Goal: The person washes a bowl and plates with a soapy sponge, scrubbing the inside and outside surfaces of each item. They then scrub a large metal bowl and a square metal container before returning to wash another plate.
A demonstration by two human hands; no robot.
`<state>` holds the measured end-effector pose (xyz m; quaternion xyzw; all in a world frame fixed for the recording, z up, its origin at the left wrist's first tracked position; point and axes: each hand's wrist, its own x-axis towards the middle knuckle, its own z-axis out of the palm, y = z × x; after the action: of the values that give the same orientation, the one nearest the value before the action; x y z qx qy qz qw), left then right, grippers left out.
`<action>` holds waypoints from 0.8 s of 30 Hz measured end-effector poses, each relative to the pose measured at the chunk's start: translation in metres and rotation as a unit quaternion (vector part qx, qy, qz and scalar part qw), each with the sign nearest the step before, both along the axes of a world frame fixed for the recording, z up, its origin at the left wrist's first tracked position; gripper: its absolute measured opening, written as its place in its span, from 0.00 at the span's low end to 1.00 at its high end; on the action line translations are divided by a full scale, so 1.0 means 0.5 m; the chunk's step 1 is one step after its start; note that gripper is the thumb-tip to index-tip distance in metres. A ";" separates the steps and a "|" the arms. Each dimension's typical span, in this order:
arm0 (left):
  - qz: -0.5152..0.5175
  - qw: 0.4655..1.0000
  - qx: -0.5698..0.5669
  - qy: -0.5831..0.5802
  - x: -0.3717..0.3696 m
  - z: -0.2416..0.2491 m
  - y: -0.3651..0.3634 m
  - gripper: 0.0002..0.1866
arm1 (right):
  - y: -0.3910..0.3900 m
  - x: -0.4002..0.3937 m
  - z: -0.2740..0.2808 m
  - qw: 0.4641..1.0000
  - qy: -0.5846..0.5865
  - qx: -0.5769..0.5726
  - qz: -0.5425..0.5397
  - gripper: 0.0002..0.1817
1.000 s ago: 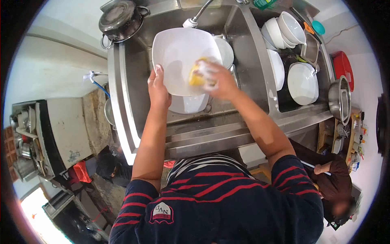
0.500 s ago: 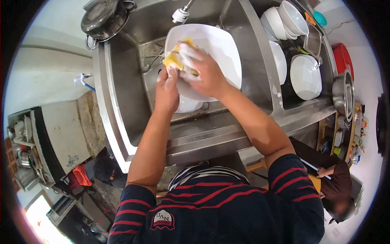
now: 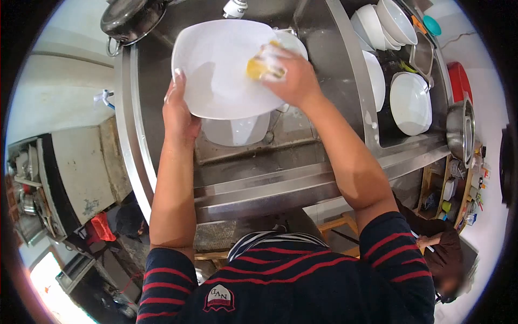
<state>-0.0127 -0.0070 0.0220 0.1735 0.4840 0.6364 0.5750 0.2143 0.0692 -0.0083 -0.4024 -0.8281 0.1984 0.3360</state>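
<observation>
From the head camera, looking down over the person's shoulders, the left hand [image 3: 178,110] is gripping the near left edge of a large white plate [image 3: 216,70], thumb lying up along the rim, and is holding it tilted over the left basin of the steel sink [image 3: 156,70]. The right hand [image 3: 288,75] is clenched around a yellow sponge [image 3: 256,67], soapy with foam, and is pressing it against the plate's face near its far right corner. Beneath the plate a second white dish [image 3: 237,129] is lying in the basin, and the faucet head [image 3: 234,8] is hanging just above the plate's far edge. A dark pot [image 3: 129,16] is sitting at the sink's left corner. In the right basin, washed white bowls [image 3: 386,24] and plates [image 3: 410,102] are standing stacked, with a steel bowl [image 3: 458,127] on the tabletop beside them. By the look of it, the scrubbing step is under way; the next move probably calls for wiping the rest of the face and then bringing the plate under the faucet for rinsing, with a firm grip, since a soapy plate could slip.
</observation>
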 end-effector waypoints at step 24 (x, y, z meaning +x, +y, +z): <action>-0.081 0.994 -0.061 -0.044 0.043 -0.020 0.000 0.27 | -0.055 -0.049 0.036 0.960 0.119 -0.050 0.247 0.22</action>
<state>0.0088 -0.0072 0.0118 0.1483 0.4805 0.5641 0.6549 0.1898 0.0418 0.0098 -0.1755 -0.8449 0.3628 0.3516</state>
